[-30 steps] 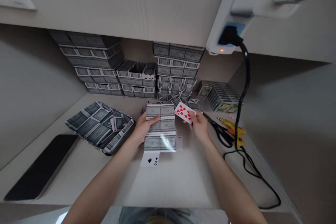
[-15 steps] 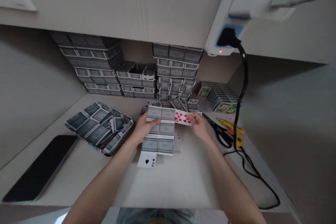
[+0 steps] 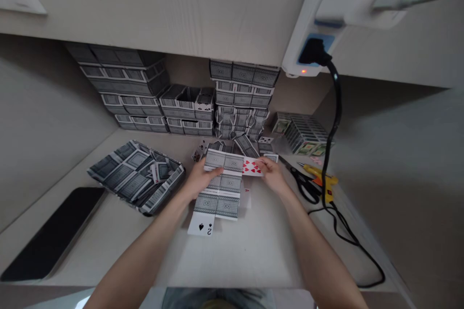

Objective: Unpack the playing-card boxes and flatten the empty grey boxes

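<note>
My left hand [image 3: 198, 178] grips the left edge of a panel of joined playing cards [image 3: 230, 183], thumb on top, fingers hidden beneath. Patterned grey backs face up on the panel. From its lower left corner sticks out a two of spades [image 3: 200, 223]. At the upper right a red heart card [image 3: 251, 167] juts out, and my right hand [image 3: 271, 174] pinches its outer end. Partly under the panel's right side lies a pale card with a red A [image 3: 247, 195]. Loose folded cards [image 3: 246, 146] lie just behind the panel.
Card-built box stacks [image 3: 242, 96] stand at the back. To the left are a card-made tray [image 3: 137, 176] and a black phone-like slab [image 3: 52, 234]. On the right lie black scissors [image 3: 306, 186], a yellow glue gun [image 3: 328, 183] and clear card cases [image 3: 308, 133]. A black cable [image 3: 337, 106] hangs from a power strip [image 3: 304, 58].
The card panel has tilted slightly, its near end shifting a little toward me. Both hands keep their hold, and the view has moved very slightly.
</note>
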Motion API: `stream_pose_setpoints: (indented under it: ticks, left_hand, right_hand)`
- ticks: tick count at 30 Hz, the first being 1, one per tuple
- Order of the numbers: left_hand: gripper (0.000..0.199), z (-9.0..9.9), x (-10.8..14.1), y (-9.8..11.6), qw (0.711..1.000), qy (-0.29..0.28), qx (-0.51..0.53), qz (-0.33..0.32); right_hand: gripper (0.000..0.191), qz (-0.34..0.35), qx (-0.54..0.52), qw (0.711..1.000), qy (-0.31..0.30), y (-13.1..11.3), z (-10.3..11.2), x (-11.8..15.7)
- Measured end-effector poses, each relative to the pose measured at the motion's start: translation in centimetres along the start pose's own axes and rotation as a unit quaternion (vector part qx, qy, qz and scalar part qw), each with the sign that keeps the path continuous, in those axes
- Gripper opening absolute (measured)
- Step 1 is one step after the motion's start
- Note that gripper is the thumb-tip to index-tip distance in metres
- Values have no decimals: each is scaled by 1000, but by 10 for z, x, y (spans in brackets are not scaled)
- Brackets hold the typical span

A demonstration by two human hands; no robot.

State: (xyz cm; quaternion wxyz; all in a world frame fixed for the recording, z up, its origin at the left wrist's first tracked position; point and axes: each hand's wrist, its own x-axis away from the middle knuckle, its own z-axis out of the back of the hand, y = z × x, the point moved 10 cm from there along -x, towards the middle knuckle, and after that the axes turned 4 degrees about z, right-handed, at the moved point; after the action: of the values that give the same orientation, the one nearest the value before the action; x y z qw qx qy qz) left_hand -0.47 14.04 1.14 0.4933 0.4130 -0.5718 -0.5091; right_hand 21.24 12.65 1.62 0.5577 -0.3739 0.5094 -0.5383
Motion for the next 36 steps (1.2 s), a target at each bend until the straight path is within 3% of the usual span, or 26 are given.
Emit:
stream_pose_setpoints:
  ticks: [5, 11, 17, 28, 36]
  left_hand:
    - [41, -3, 2, 0, 1000, 0, -7, 3]
    - [41, -8, 5, -1, 999, -17, 33, 28]
    - [41, -10, 4, -3, 996, -35, 70, 35]
    - [42, -13, 6, -5, 998, -27, 44, 36]
    - [38, -13, 8, -3, 1000, -16, 9, 23]
  right_hand:
    - [25, 3, -27, 1000, 6, -2, -7, 2]
    - [25, -81, -113, 990, -1, 8, -10, 6]
    - [23, -108, -140, 984, -11, 11, -10, 9]
    - [32, -79, -114, 990, 13, 9, -16, 7]
    - [31, -42, -87, 995, -3, 7, -20, 5]
